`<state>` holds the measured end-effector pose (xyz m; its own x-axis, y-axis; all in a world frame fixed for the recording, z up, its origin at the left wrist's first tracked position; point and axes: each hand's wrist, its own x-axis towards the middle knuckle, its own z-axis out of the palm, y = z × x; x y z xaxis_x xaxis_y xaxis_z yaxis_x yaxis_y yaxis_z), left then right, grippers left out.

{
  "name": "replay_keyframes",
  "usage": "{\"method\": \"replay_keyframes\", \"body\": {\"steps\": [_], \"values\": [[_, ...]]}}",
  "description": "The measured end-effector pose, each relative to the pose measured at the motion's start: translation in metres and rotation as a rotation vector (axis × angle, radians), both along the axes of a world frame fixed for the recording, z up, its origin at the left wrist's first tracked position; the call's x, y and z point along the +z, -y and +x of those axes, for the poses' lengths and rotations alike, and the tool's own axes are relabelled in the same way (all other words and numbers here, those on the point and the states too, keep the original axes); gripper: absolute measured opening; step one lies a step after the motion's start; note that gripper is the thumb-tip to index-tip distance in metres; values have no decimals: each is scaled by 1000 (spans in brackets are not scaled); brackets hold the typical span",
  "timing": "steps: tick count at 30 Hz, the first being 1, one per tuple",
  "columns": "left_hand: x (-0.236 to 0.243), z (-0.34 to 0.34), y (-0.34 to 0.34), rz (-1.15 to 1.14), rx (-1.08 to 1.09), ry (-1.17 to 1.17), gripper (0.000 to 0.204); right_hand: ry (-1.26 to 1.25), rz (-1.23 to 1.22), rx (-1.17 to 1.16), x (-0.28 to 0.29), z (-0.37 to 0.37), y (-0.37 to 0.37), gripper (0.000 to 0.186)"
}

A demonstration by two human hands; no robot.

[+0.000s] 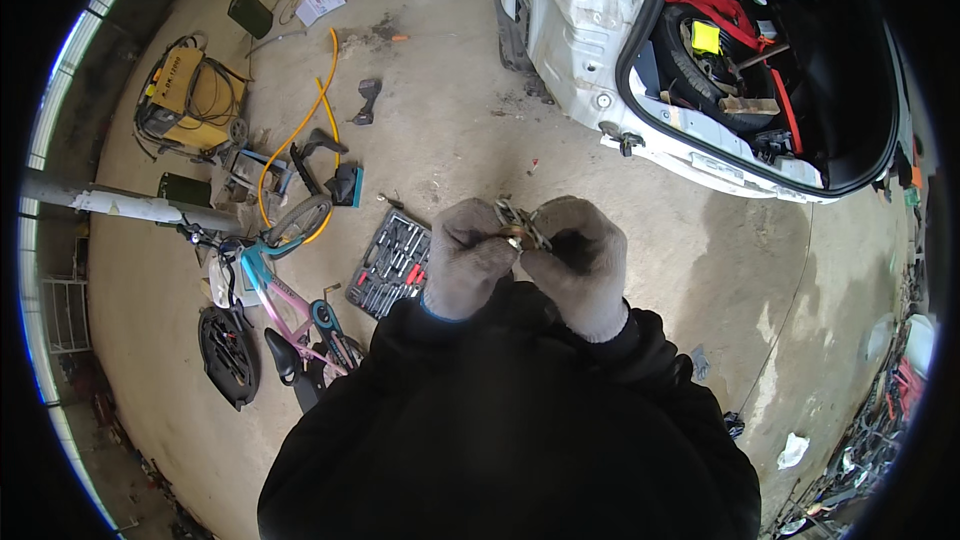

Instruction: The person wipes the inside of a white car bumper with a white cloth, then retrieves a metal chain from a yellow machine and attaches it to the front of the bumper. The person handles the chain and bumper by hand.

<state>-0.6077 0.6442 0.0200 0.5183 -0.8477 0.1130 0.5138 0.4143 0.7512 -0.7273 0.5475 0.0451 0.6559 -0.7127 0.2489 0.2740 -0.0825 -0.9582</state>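
Observation:
Both hands wear grey knitted work gloves and meet in front of my chest. My left hand (466, 260) is closed, with thumb and fingers pinching a small greenish metal part (527, 223) from its left side. On the other side my right hand (582, 265) is closed on the same part. It looks like a narrow openwork piece with a brownish bit in its middle; its exact kind cannot be made out. A small bright tip shows by the left fingertips. The fingers hide much of the part.
An open tool case (385, 265) with sockets and wrenches lies left of my hands. Beyond it are a pink and turquoise child's bicycle (285, 305), a yellow hose (323, 90) and a yellow welding machine (195, 95). A white car body (585, 50) with its rear open stands ahead right.

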Motion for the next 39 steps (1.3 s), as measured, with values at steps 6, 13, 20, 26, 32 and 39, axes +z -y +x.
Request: {"method": "replay_keyframes", "body": {"steps": [6,13,20,26,32,39], "values": [[-1,50,37,319,155,244,15,-36,446,184,0,60,48,27],[35,148,55,443,383,994,56,29,-221,464,12,145,121,26],[49,202,97,173,223,1386,46,-113,-355,550,40,174,157,34],[54,209,108,135,302,1537,40,-181,-417,510,46,179,174,42],[58,202,114,51,334,1646,36,-115,-350,616,45,173,183,46],[53,189,119,44,277,1572,37,-42,-318,653,34,161,186,42]]}}
